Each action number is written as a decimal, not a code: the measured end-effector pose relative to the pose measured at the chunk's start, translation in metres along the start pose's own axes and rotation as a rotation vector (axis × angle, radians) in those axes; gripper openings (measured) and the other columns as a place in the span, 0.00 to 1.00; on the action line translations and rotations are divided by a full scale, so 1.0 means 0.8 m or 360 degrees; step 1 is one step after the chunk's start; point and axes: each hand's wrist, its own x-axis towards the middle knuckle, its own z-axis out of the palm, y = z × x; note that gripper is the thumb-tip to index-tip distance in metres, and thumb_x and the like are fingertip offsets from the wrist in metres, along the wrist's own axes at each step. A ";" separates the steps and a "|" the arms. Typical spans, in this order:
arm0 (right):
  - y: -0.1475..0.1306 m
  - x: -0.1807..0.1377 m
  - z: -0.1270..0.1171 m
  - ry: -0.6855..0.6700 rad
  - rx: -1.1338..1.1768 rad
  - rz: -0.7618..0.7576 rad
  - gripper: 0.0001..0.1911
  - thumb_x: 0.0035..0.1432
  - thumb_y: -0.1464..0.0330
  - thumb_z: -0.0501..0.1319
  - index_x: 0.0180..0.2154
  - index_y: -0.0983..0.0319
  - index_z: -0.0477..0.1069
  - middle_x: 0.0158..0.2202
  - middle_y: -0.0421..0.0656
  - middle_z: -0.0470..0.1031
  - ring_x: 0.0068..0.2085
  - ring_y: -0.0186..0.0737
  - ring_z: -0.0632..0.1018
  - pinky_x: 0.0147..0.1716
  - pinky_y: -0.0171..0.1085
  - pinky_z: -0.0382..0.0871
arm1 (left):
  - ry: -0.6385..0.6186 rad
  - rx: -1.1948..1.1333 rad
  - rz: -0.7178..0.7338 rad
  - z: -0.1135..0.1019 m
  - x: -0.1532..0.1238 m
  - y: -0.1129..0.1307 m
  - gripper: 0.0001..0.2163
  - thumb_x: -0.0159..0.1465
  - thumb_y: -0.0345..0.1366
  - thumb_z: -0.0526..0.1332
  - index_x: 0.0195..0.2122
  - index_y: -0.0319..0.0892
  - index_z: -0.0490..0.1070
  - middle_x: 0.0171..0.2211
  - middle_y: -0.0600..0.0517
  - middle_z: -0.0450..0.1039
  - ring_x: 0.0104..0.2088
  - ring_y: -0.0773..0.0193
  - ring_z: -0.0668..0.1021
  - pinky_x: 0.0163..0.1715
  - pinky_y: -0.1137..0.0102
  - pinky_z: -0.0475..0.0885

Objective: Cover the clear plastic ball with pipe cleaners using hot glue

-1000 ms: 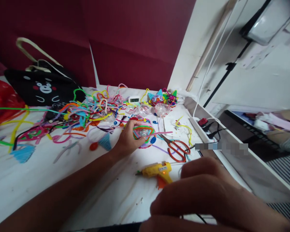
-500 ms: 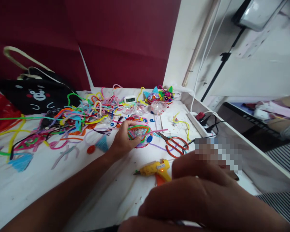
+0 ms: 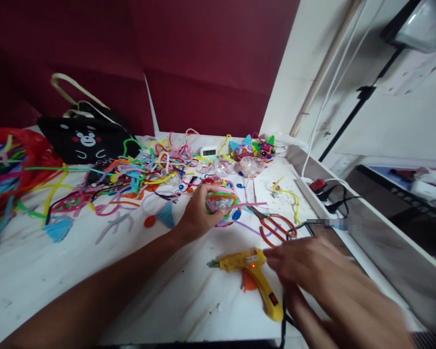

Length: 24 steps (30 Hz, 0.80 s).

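Left hand (image 3: pixel 198 213): clamped on the pipe-cleaner ball (image 3: pixel 224 202); steadiness helps.
Right hand (image 3: pixel 314 266): blurred; finger state I can't tell.
Glue gun (image 3: pixel 240 261): ball's five o'clock, lit; best avoid the nozzle (image 3: pixel 213 264).

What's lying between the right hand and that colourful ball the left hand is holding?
In the head view, the orange-handled scissors and a purple strand lie on the white table between the right hand and the colourful ball.

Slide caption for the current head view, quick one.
Left hand holding a colourful ball, right hand blurred near a glue gun, scissors beyond.
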 end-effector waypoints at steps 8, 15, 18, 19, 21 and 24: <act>0.035 -0.037 0.063 -0.0543 -0.0312 0.0495 0.12 0.65 0.66 0.51 0.46 0.63 0.67 0.39 0.49 0.77 0.32 0.45 0.82 0.27 0.41 0.77 | 0.0029 0.0008 0.0029 0.005 -0.002 -0.001 0.21 0.54 0.29 0.64 0.48 0.43 0.62 0.50 0.43 0.70 0.55 0.50 0.73 0.55 0.53 0.69; 0.025 -0.042 0.062 -0.0536 -0.0199 0.0462 0.14 0.66 0.61 0.53 0.49 0.61 0.62 0.34 0.45 0.78 0.30 0.42 0.82 0.27 0.36 0.74 | 0.0063 0.0114 0.0076 0.005 -0.004 -0.001 0.22 0.54 0.28 0.63 0.50 0.44 0.60 0.48 0.44 0.70 0.52 0.51 0.75 0.53 0.54 0.72; 0.021 -0.043 0.065 -0.0594 -0.0155 0.0404 0.17 0.64 0.62 0.56 0.52 0.61 0.59 0.30 0.42 0.78 0.28 0.41 0.81 0.24 0.34 0.71 | 0.0073 0.0151 0.0147 0.005 -0.006 0.000 0.22 0.55 0.28 0.62 0.50 0.45 0.60 0.49 0.44 0.69 0.53 0.51 0.74 0.54 0.54 0.71; 0.020 -0.044 0.068 -0.0601 -0.0154 0.0421 0.18 0.63 0.62 0.56 0.53 0.61 0.58 0.29 0.41 0.78 0.27 0.41 0.81 0.23 0.34 0.70 | 0.0074 0.0166 0.0176 0.005 -0.006 0.000 0.22 0.55 0.28 0.62 0.50 0.45 0.60 0.49 0.44 0.68 0.54 0.51 0.73 0.55 0.54 0.71; 0.017 -0.045 0.073 -0.0608 -0.0145 0.0489 0.19 0.63 0.63 0.55 0.53 0.60 0.58 0.29 0.41 0.78 0.26 0.42 0.81 0.23 0.34 0.68 | 0.0074 0.0194 0.0246 0.006 -0.007 0.000 0.22 0.55 0.27 0.62 0.51 0.44 0.59 0.50 0.43 0.68 0.55 0.51 0.73 0.55 0.54 0.70; 0.012 -0.048 0.080 -0.0578 -0.0096 0.0640 0.18 0.63 0.63 0.53 0.53 0.59 0.58 0.30 0.42 0.78 0.25 0.42 0.80 0.23 0.35 0.66 | 0.0079 0.0229 0.0335 0.006 -0.007 -0.002 0.22 0.56 0.27 0.62 0.52 0.43 0.59 0.52 0.42 0.67 0.56 0.51 0.72 0.56 0.54 0.70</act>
